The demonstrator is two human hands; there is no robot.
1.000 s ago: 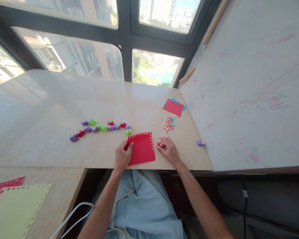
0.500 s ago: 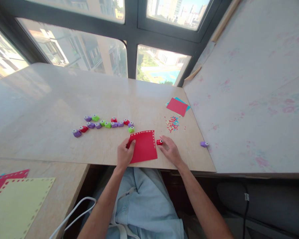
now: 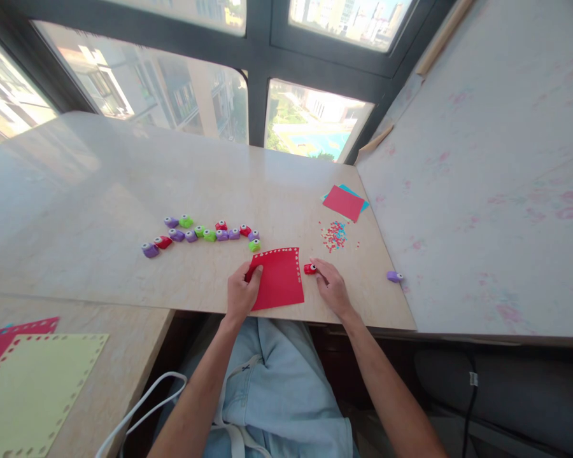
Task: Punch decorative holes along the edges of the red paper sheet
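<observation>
Your left hand [image 3: 241,294] rests on the left edge of the red sheet [image 3: 280,278], fingers curled loosely with the thumb and forefinger pinching the sheet's upper left corner against the table [image 3: 100,191]. Your right hand [image 3: 332,286] lies just right of the sheet, its fingertips [image 3: 316,266] touching the small red punch [image 3: 309,268]; whether they clasp it or only rest against it you cannot tell from here. The punch sits on the table right at the sheet's right edge, near the upper corner.

The sheet lies flat at the near edge of the table, in front of your lap, slightly turned. A row of small punched holes runs along its top edge and down its right edge.

Left of the sheet, a loose line of punches [image 3: 205,232] in purple, green and red stretches across the table, the nearest green one just beyond the sheet's top left corner. Right and farther back, a scatter of red and blue confetti [image 3: 334,234] lies on the table, and past it a smaller red card [image 3: 344,203] lies over a blue one [image 3: 361,203]. A single purple punch [image 3: 394,276] sits well apart to the right, by the pale board [image 3: 482,159].

At lower left, on a lower surface, a pale green sheet [image 3: 38,388] with punched edges overlaps another red one [image 3: 4,334].
</observation>
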